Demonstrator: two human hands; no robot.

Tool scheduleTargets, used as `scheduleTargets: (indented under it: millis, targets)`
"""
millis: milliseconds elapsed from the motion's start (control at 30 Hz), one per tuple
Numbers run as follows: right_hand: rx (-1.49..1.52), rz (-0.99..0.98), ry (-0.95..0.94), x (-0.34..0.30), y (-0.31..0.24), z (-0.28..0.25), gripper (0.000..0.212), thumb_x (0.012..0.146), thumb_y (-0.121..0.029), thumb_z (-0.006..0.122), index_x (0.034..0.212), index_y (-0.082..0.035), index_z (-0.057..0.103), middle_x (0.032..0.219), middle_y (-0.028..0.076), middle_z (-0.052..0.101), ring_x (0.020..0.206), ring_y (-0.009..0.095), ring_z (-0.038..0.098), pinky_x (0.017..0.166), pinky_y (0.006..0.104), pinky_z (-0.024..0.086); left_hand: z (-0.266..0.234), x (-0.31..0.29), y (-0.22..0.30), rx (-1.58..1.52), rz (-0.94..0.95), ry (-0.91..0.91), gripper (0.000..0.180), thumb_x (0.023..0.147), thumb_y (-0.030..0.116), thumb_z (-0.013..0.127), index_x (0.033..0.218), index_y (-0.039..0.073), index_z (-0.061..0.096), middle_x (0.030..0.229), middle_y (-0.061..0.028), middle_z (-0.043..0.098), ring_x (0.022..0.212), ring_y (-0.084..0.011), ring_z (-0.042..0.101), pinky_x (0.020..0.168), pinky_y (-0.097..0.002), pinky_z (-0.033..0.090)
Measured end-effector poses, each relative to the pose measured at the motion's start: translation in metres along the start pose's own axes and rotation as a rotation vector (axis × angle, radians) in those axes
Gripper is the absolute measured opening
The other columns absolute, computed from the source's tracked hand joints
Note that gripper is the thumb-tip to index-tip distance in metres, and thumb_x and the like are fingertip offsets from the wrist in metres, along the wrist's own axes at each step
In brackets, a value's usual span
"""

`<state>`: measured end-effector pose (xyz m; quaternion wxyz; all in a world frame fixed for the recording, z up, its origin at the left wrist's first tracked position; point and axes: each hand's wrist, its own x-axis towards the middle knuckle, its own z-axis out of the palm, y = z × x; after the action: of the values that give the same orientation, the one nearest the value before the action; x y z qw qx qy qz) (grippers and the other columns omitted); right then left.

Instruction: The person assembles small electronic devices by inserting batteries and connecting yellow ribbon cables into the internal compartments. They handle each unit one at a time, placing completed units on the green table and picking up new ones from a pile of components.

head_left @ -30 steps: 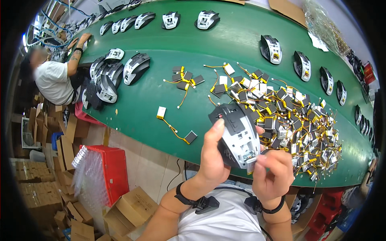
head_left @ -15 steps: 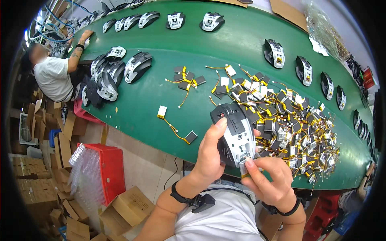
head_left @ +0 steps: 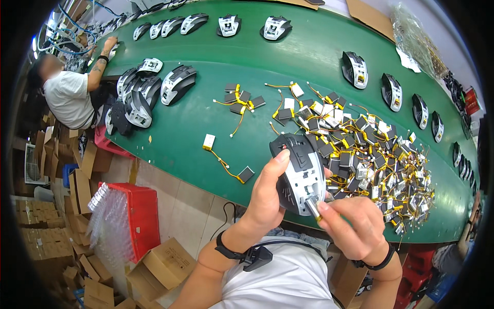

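Note:
A black and silver computer mouse (head_left: 302, 167), its top shell partly cut out, is gripped in my left hand (head_left: 267, 198), thumb along its side. My right hand (head_left: 355, 224) pinches a small silver battery pack (head_left: 313, 210) at the mouse's near end. The battery is tilted and seen nearly edge-on; I cannot tell how far it sits inside the mouse. Right of the mouse lies a big heap of battery packs (head_left: 368, 165) with yellow tape and thin wires. Two wired batteries (head_left: 246, 174) lie to the left, and a small cluster of batteries (head_left: 237, 101) sits farther back.
Several mice (head_left: 139, 105) are piled at the table's left, with a single mouse (head_left: 178, 85) beside them. More mice (head_left: 276, 28) stand spaced along the green surface behind. A red crate (head_left: 141, 221) with bubble wrap and open cartons (head_left: 167, 265) are on the floor. Another person (head_left: 69, 98) works at far left.
My right hand has moved slightly right and down, turning the battery from its flat face to its edge. The mice in the far row have shifted a little to the right.

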<state>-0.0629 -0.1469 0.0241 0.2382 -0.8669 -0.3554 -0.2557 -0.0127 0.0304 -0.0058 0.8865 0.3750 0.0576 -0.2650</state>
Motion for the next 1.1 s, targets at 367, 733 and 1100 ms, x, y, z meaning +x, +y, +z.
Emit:
scheduleTargets:
  millis: [367, 733, 1100]
  targets:
    - [0.003, -0.035, 0.042, -0.003, -0.001, 0.005, 0.030, 0.077, -0.010, 0.076, 0.102, 0.004, 0.069, 0.092, 0.010, 0.063, 0.067, 0.019, 0.063, 0.058, 0.0292, 0.051, 0.000, 0.000, -0.002, 0.009, -0.004, -0.020, 0.058, 0.095, 0.049, 0.034, 0.121, 0.000, 0.053, 0.104, -0.0230, 0.066, 0.078, -0.0313, 0.070, 0.070, -0.0411, 0.060]
    - [-0.147, -0.211, -0.034, 0.025, 0.015, -0.020, 0.022, 0.072, -0.001, 0.072, 0.092, 0.007, 0.069, 0.088, 0.010, 0.061, 0.068, 0.018, 0.062, 0.056, 0.0261, 0.051, 0.007, 0.009, -0.001, -0.029, -0.003, -0.013, 0.055, 0.098, 0.047, 0.032, 0.118, 0.001, 0.055, 0.102, -0.0223, 0.068, 0.091, -0.0280, 0.069, 0.081, -0.0393, 0.057]
    - [-0.304, -0.179, -0.160, 0.024, 0.007, -0.019, 0.023, 0.073, 0.000, 0.071, 0.094, 0.008, 0.069, 0.086, 0.010, 0.061, 0.069, 0.017, 0.062, 0.055, 0.0263, 0.050, 0.004, 0.011, -0.009, 0.141, 0.091, 0.017, 0.053, 0.102, 0.046, 0.031, 0.123, 0.002, 0.053, 0.108, -0.0205, 0.067, 0.094, -0.0257, 0.068, 0.084, -0.0385, 0.056]
